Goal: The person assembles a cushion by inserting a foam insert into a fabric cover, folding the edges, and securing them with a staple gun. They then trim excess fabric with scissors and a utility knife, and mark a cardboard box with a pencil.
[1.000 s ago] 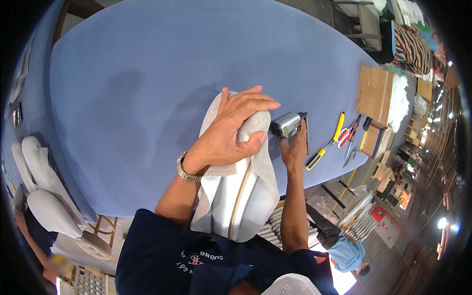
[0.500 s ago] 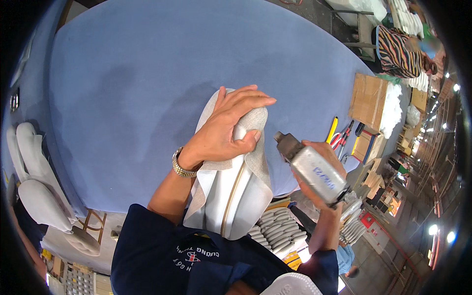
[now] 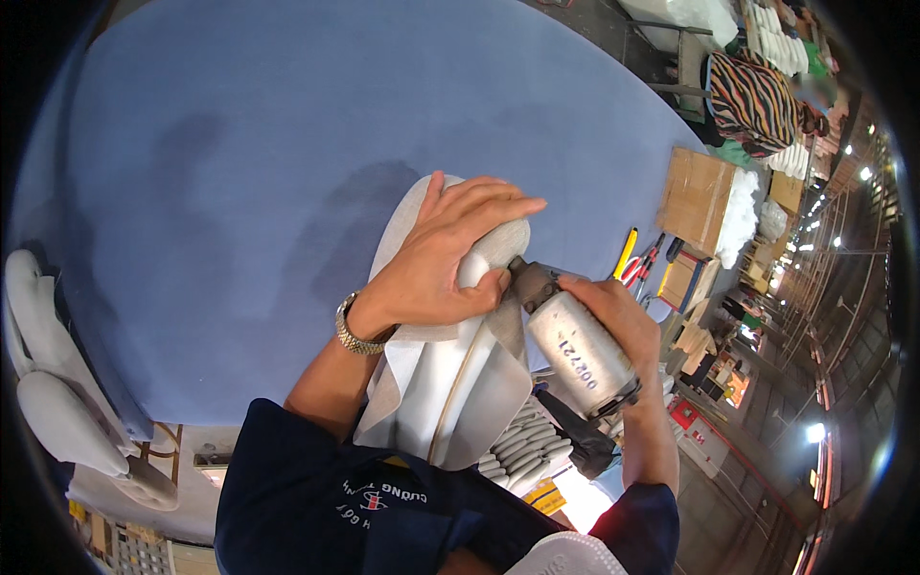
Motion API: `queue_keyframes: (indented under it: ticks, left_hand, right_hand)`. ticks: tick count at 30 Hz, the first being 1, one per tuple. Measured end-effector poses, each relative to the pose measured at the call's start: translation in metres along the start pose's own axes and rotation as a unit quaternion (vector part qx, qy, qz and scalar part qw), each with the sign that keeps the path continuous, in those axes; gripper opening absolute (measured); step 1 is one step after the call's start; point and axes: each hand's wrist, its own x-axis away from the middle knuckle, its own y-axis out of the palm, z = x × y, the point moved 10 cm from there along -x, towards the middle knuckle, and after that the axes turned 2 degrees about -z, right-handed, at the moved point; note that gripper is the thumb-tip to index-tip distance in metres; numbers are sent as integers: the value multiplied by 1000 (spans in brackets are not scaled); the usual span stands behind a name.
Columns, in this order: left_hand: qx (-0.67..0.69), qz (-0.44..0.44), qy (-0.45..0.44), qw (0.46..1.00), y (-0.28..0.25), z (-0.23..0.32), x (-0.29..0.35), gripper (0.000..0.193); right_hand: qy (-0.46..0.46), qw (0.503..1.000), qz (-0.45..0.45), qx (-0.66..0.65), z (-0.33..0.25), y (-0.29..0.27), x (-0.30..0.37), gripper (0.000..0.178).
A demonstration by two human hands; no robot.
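A long padded piece [image 3: 450, 359] with a rounded far end, white inside and with a thin brown strip along it, rises from against my body. Pale grey fabric [image 3: 503, 244] is folded over its far end, and loose flaps hang at its sides. My left hand [image 3: 446, 249] grips that far end, fingers over the top and thumb pressing the folded fabric. In my right hand [image 3: 618, 326] is a staple gun [image 3: 575, 350] with a silver body and dark head. Its nose meets the fabric edge beside my left thumb; whether it touches cannot be told.
A blue-covered table [image 3: 287, 96] spreads beyond my hands. At its right edge lie a yellow-handled tool [image 3: 625, 254], red-handled scissors [image 3: 640, 268] and a cardboard box [image 3: 697, 199]. Pale cushions [image 3: 72, 412] stand at left. A person in a striped top [image 3: 752, 101] is at upper right.
My right hand has brought the staple gun left and up, from apart to right against the fabric edge by my left thumb. My left hand keeps its grip on the padded piece.
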Motion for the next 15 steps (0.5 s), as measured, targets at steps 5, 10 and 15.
queue_keyframes:
  ticks: [5,10,15]
  left_hand:
    - [23,2,3,1000,-5,-1,-1,78]
    - [39,13,9,999,-9,-9,-1,82]
    - [46,25,18,998,-13,-16,-3,84]
  right_hand:
    - [5,996,-77,47,-13,6,-9,71]
    - [43,991,-126,-25,-8,3,-35,78]
    - [1,994,-102,38,1,11,-42,73]
